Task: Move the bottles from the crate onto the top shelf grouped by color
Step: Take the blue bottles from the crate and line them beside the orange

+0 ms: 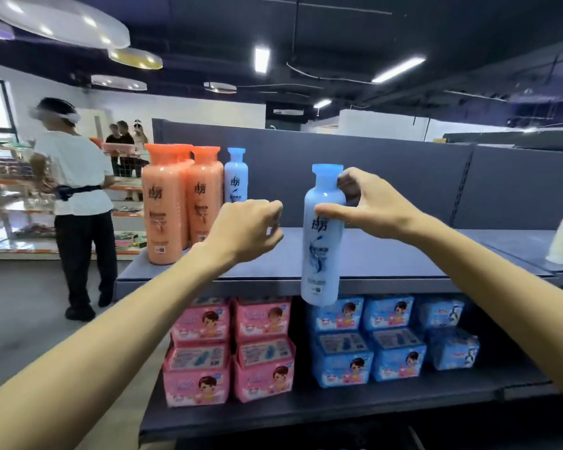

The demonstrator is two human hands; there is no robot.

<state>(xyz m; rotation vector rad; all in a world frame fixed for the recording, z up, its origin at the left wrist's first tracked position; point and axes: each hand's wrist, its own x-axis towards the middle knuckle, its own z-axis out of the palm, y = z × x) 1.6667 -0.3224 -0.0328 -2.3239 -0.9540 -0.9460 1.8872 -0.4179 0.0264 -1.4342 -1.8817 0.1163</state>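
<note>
Blue bottle (322,235) gripped near its neck by right hand (368,206) | left hand (244,232) curled, empty, just beside it

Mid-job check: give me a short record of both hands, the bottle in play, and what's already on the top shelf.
left hand: raised, fingers curled, holding nothing
right hand: pinches the light blue plastic bottle; grip at neck and shoulder
held bottle: upright, in front of the grey top shelf, not yet set down
shelf, left end: at least three orange plastic bottles, grouped together
next to them: second light blue bottle, standing to their right
crate: not in view
</note>
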